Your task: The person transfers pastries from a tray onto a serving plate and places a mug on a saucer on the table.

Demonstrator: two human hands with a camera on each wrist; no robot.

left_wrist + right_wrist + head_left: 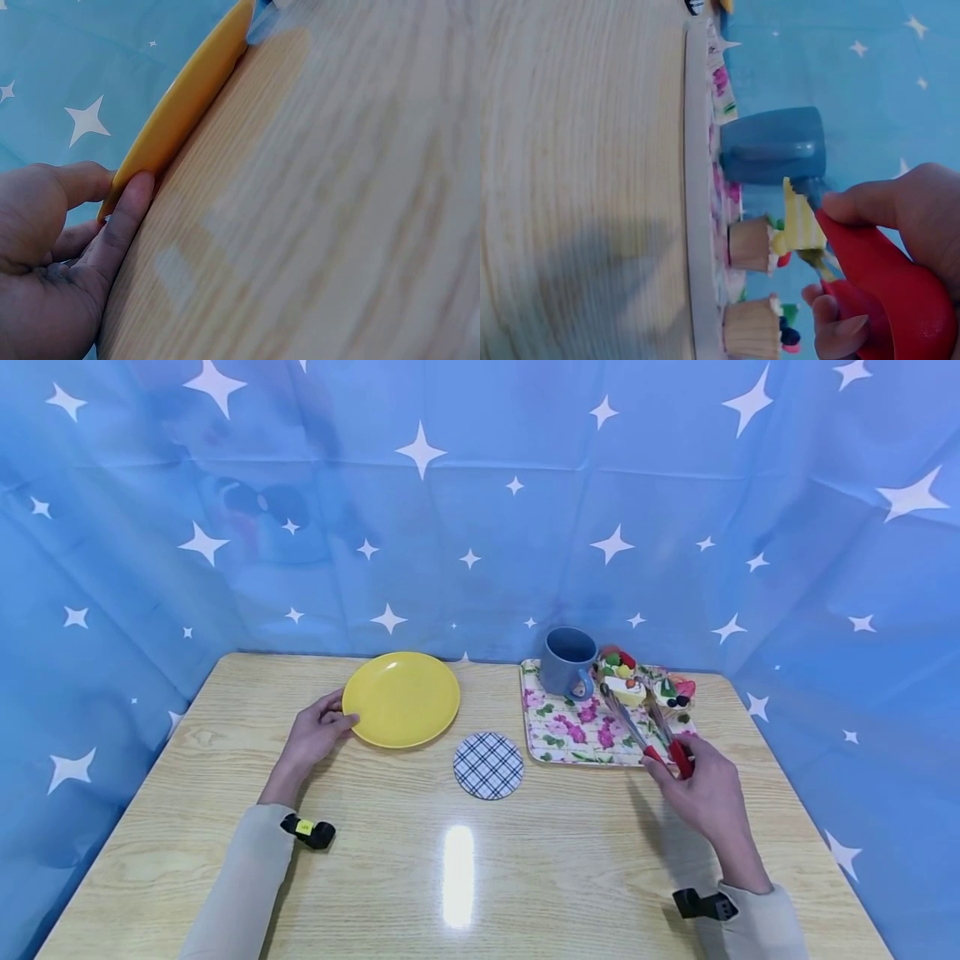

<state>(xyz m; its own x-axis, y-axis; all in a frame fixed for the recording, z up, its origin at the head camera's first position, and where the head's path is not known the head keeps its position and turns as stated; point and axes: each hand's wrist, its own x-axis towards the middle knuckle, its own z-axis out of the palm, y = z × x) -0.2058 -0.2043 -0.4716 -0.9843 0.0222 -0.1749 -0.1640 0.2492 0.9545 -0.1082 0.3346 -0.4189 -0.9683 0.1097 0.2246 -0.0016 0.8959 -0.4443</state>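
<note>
My left hand (pixel 315 731) pinches the near-left rim of a yellow plate (pixel 401 700), which lies on the wooden table. In the left wrist view, the thumb and fingers (pixel 135 199) are on either side of the plate's edge (pixel 180 105). My right hand (pixel 705 781) grips tongs (pixel 885 270) by their red handles. Between the tong tips is a yellow-and-white cake slice (pixel 802 217), raised above a flowered tray (pixel 558 747). Two cupcakes (pixel 750 244) with fruit toppings stand on the tray, beyond the tongs. A blue mug (pixel 568 662) stands at the tray's back left.
A round checked coaster (pixel 488 766) lies on the table (pixel 360 877) between plate and tray. Behind the table's far edge hangs a blue curtain (pixel 480 527) with white stars, which also runs along both sides.
</note>
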